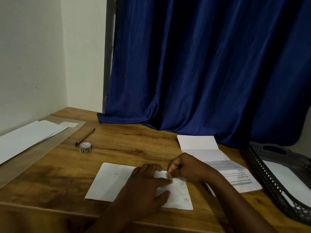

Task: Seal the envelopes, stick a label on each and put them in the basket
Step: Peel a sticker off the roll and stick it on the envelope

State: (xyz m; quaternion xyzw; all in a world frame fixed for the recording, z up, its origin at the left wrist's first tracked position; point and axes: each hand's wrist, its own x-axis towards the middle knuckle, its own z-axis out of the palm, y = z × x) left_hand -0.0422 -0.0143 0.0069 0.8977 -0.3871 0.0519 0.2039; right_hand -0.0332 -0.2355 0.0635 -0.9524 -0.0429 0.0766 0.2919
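A white envelope lies flat near the front edge of the wooden table. My left hand rests on its middle with straight fingers and presses it down. My right hand pinches a small white label at the envelope's upper right part, beside my left fingertips. A dark mesh basket stands at the right edge with white paper inside.
A roll of labels and a brown pen lie at the middle left. A stack of white sheets sits at the far left. More envelopes and a printed sheet lie right of my hands. A blue curtain hangs behind.
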